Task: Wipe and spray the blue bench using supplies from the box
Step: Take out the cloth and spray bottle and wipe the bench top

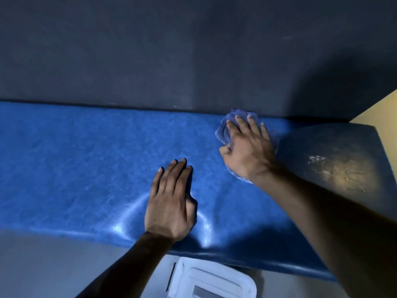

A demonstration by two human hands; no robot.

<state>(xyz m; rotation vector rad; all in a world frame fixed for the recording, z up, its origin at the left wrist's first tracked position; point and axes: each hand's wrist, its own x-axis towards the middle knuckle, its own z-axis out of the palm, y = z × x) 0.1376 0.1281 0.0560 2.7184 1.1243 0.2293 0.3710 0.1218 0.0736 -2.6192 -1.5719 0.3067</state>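
Note:
The blue bench is a padded, glossy cushion running left to right across the view against a dark wall. My right hand presses a crumpled pale cloth flat onto the bench near its back edge, fingers spread over it. Part of the cloth peeks out under the wrist. My left hand lies palm down on the cushion near the front edge, fingers together and straight, holding nothing. The cushion dents around it.
A white plastic box sits on the grey floor just below the bench's front edge. The dark wall rises behind the bench. At the right end the bench lies in shadow beside a yellow surface.

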